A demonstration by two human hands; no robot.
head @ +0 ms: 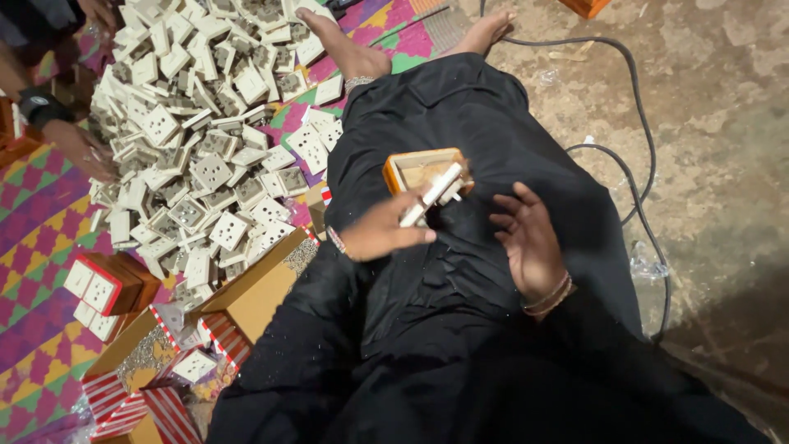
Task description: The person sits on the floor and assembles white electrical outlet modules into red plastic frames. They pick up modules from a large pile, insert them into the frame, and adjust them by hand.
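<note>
I sit on the floor in black clothing, legs stretched out. My left hand (380,230) grips a white socket plate (431,195) by its edge, just above a small orange open box (409,164) that rests on my lap. My right hand (530,238) lies beside it on the black cloth, fingers spread, holding nothing. The plate is tilted and partly blurred.
A big heap of white socket plates (197,131) lies on a patterned mat (37,247) to my left. Cardboard boxes (246,296) and red-striped cartons (123,395) sit near my left knee. Another person's hand (82,148) reaches in at far left. A black cable (633,164) runs over the bare floor on the right.
</note>
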